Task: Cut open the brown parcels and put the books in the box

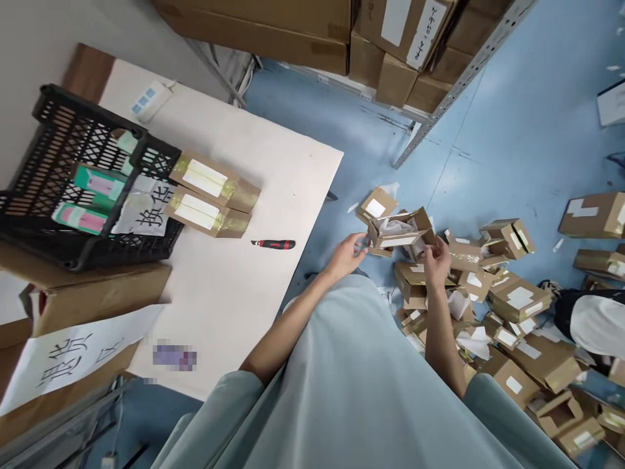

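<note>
Between my two hands is a small cardboard box [401, 240], its top open and flaps spread, with crumpled white paper [393, 226] inside. My left hand [347, 255] is at the box's left end, thumb and fingers curved around its edge. At the right end, my right hand [437, 260] pinches the cardboard near a raised flap. The box is over a heap of opened cartons on the blue floor. On the white table to my left lies a red-and-black utility knife [274, 244], apart from both hands.
Two taped cartons [215, 176] stand on the table beside a black plastic crate [92, 124] holding green-and-pink packages. A large carton [97, 293] is at the near left. Metal shelving [463, 71] with boxes stands ahead. Discarded boxes [520, 296] cover the floor at right.
</note>
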A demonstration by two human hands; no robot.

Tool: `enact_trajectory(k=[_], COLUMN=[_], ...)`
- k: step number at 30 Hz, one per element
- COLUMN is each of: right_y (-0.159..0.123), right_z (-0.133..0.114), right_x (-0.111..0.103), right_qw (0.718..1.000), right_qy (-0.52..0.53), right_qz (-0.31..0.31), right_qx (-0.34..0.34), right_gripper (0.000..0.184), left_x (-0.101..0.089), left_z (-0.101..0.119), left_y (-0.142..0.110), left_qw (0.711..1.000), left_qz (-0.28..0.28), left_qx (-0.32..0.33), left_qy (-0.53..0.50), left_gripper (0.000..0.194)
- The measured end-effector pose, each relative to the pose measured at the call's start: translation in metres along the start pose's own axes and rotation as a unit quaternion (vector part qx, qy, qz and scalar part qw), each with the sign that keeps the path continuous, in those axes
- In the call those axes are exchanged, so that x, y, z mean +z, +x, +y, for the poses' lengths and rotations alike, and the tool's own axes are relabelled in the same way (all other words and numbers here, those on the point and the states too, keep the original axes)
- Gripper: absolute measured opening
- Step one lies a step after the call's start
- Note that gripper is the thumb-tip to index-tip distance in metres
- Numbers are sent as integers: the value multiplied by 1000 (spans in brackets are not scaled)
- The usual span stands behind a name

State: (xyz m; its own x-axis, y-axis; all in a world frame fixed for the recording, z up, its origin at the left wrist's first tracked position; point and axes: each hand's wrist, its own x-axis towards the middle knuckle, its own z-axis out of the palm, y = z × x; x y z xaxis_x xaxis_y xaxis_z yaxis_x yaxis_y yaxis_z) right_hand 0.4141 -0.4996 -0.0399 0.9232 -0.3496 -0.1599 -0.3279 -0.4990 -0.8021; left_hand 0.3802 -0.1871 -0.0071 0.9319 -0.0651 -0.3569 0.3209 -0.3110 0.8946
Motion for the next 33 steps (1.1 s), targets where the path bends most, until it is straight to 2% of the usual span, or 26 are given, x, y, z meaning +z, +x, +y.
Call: enact_trajectory(k=[2,4,7,10,13,16,22,25,27,31,33], right_y=[1,-1,-2,3,10,13,-9,-34,-56,-107,-130], right_z=[5,3,-11,-31,-57,-88,-164,-203,-226,-257,-264], right_x=[-4,-1,18,52,98,151,250,294,325,392,425], right_qw=[999,999,995,981,951,911,819,778,762,755,767], right_qy=[10,15,20,18,5,-15,-54,-57,-54,-74,-102], right_qz=[13,-13,-90,-195,-308,-404,-529,-556,-556,-535,-522], right_qx=[33,43,36,6,-31,-77,-216,-287,-327,-372,-359], right_gripper=[86,83,74,66,63,62,53,54,57,67,73], left_x=[3,0,-13,-31,-50,-66,-80,-84,-88,-99,-107], left_z=[3,2,-6,-19,-33,-47,-65,-70,-74,-82,-88], left_y=[4,3,-6,-24,-49,-79,-139,-164,-178,-204,-218], left_qw=[1000,1000,998,992,976,946,867,834,816,795,788], left_qz=[-14,-14,18,81,161,253,412,462,487,518,529], left_qx=[5,-2,-30,-63,-102,-141,-187,-192,-192,-188,-184], left_qy=[-9,-20,-47,-76,-108,-148,-208,-234,-245,-255,-255], left_gripper=[41,37,30,27,26,24,28,28,28,25,26])
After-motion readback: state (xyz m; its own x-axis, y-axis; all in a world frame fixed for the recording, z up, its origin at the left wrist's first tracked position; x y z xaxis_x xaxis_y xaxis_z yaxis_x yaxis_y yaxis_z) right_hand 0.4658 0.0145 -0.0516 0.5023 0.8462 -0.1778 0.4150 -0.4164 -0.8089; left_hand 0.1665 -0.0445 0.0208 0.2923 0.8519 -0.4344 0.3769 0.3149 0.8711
